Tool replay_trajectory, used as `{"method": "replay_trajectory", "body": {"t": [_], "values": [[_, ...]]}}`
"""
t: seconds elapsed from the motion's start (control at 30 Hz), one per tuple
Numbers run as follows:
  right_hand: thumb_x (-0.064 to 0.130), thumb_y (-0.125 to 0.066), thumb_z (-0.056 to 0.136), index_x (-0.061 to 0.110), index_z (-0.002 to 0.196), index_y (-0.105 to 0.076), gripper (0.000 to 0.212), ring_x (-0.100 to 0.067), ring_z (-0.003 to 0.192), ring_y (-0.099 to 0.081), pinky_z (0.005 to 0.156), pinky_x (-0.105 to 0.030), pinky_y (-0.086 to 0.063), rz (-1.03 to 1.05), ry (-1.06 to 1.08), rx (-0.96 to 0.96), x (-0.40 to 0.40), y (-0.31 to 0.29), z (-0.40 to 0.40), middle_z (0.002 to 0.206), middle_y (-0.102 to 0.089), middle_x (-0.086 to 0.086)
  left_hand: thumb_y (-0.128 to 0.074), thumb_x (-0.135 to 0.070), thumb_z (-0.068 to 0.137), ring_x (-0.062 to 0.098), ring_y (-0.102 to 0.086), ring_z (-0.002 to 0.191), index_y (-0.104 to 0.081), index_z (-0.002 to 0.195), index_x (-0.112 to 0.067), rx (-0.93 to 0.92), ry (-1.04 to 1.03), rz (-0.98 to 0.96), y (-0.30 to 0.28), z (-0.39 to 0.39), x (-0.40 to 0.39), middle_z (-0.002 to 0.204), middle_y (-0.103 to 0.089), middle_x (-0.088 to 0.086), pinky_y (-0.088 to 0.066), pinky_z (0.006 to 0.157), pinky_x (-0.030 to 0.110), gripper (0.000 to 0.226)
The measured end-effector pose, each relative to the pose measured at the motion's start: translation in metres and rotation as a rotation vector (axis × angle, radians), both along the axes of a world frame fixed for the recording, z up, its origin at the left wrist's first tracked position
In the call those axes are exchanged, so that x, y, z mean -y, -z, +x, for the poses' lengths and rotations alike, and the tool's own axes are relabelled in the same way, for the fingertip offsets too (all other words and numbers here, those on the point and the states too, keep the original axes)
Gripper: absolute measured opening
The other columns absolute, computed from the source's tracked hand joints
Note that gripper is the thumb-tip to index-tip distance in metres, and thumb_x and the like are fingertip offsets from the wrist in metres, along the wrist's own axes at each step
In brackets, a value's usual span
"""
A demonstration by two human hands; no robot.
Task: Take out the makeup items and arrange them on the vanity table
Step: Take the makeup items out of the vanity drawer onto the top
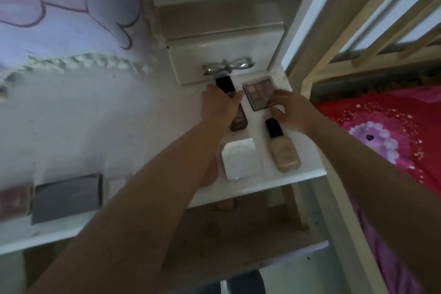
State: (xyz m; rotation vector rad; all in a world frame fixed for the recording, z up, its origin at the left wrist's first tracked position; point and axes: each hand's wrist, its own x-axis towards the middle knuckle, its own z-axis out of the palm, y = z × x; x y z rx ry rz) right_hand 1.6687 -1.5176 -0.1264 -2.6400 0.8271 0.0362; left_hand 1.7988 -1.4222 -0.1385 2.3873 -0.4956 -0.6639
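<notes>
Two bare forearms reach up from the bottom edge over the white table (250, 188). Left forearm crosses the near-left corner of the compact (238, 161) and hides part of it.

Left hand (218, 106) lies over a dark bottle (235, 107) with a black cap; fingers curled around its upper body, thumb on the right side. Cap end points toward the drawer (222, 55); the brown lower end shows below the hand.

Right hand (290, 111) sits at the near-right edge of the palette (259, 94), fingers spread narrowly, tips touching its rim. Whether it grips or only touches the palette, cannot tell. Palette lies flat, lid-side clear, rows of muted pans visible, blurred.

Beige bottle (280, 149), black cap, lies on its side just beside the right wrist, cap toward the palette. White square compact lies flat just left of it, near the table's front edge.

Drawer front carries a silver bow handle (228, 68), right behind the dark bottle's cap.

Surroundings: grey box (68, 198) and a reddish item (14, 200) at far left on the table, well apart from the hands, both blurred. Lilac patterned cloth (59, 2) with a lace edge upper left. Pale wooden bed frame (317, 79) right, red flowered bedding (381, 126) beyond it.
</notes>
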Motion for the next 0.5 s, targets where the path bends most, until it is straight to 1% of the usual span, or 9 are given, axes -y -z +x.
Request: {"method": "replay_trajectory", "body": {"t": [0.07, 0.17, 0.2, 0.27, 0.3, 0.33, 0.37, 0.43, 0.5], "values": [[0.010, -0.052, 0.088, 0.003, 0.128, -0.049, 0.041, -0.035, 0.122, -0.045, 0.095, -0.030, -0.030, -0.046, -0.018, 0.035, -0.009, -0.008, -0.008, 0.135, -0.045, -0.023, -0.058, -0.041, 0.085, 0.032, -0.047, 0.115, -0.036, 0.124, 0.000, 0.026, 0.004, -0.021, -0.006, -0.011, -0.014, 0.127, -0.044, 0.018, -0.040, 0.091, 0.036, 0.060], [0.014, -0.049, 0.085, -0.005, 0.113, -0.058, 0.036, -0.038, 0.108, -0.055, 0.091, -0.037, -0.041, -0.085, -0.014, 0.270, -0.045, -0.020, -0.028, 0.115, -0.059, -0.026, -0.054, -0.032, 0.089, 0.030, -0.048, 0.114, -0.039, 0.127, -0.004, 0.145, 0.066, -0.052, -0.013, -0.029, -0.057, 0.127, -0.045, 0.016, -0.040, 0.089, 0.034, 0.049], [0.016, -0.048, 0.083, -0.006, 0.106, -0.062, 0.035, -0.034, 0.100, -0.058, 0.086, -0.036, -0.044, -0.040, -0.047, 0.333, -0.062, -0.024, -0.037, 0.105, -0.064, -0.026, -0.053, -0.028, 0.089, 0.029, -0.049, 0.112, -0.041, 0.127, -0.005, 0.239, 0.100, -0.084, -0.015, -0.036, -0.076, 0.126, -0.046, 0.015, -0.040, 0.088, 0.033, 0.046], [0.015, -0.049, 0.082, -0.008, 0.093, -0.066, 0.030, -0.019, 0.081, -0.059, 0.074, -0.020, -0.042, 0.087, -0.221, 0.383, -0.102, -0.023, -0.061, 0.086, -0.068, -0.024, -0.055, -0.018, 0.086, 0.033, -0.057, 0.099, -0.053, 0.117, 0.001, 0.462, 0.169, -0.186, -0.018, -0.056, -0.125, 0.113, -0.056, 0.021, -0.043, 0.079, 0.030, 0.037], [0.014, -0.052, 0.082, -0.007, 0.089, -0.067, 0.027, -0.017, 0.075, -0.060, 0.070, -0.015, -0.039, 0.154, -0.313, 0.351, -0.120, -0.017, -0.073, 0.082, -0.069, -0.022, -0.054, -0.015, 0.083, 0.035, -0.061, 0.089, -0.058, 0.108, 0.005, 0.546, 0.209, -0.231, -0.018, -0.067, -0.150, 0.102, -0.060, 0.024, -0.043, 0.072, 0.028, 0.032], [0.012, -0.055, 0.082, -0.005, 0.089, -0.068, 0.023, -0.020, 0.075, -0.063, 0.067, -0.014, -0.039, 0.235, -0.382, 0.255, -0.140, -0.008, -0.083, 0.083, -0.070, -0.020, -0.051, -0.013, 0.080, 0.035, -0.063, 0.080, -0.061, 0.099, 0.007, 0.592, 0.242, -0.249, -0.014, -0.081, -0.178, 0.092, -0.062, 0.025, -0.041, 0.067, 0.026, 0.030], [0.013, -0.055, 0.084, -0.002, 0.095, -0.068, 0.022, -0.025, 0.082, -0.064, 0.068, -0.014, -0.040, 0.310, -0.432, 0.109, -0.155, 0.003, -0.089, 0.091, -0.070, -0.019, -0.048, -0.012, 0.079, 0.035, -0.063, 0.076, -0.063, 0.094, 0.008, 0.602, 0.281, -0.229, -0.009, -0.093, -0.205, 0.086, -0.063, 0.025, -0.039, 0.066, 0.026, 0.029], [0.017, -0.055, 0.087, 0.003, 0.119, -0.057, 0.034, -0.030, 0.108, -0.056, 0.088, -0.027, -0.041, 0.364, -0.498, -0.167, -0.180, 0.036, -0.090, 0.119, -0.059, -0.018, -0.045, -0.011, 0.077, 0.035, -0.063, 0.071, -0.064, 0.088, 0.007, 0.547, 0.335, -0.117, 0.007, -0.115, -0.256, 0.079, -0.063, 0.023, -0.041, 0.067, 0.030, 0.029], [0.026, -0.055, 0.087, 0.010, 0.137, -0.035, 0.056, -0.031, 0.124, -0.041, 0.102, -0.034, -0.035, 0.287, -0.480, -0.320, -0.194, 0.069, -0.077, 0.140, -0.039, -0.015, -0.041, -0.015, 0.077, 0.037, -0.062, 0.068, -0.064, 0.087, 0.009, 0.433, 0.320, 0.034, 0.023, -0.130, -0.297, 0.076, -0.062, 0.024, -0.045, 0.064, 0.036, 0.034]]}}
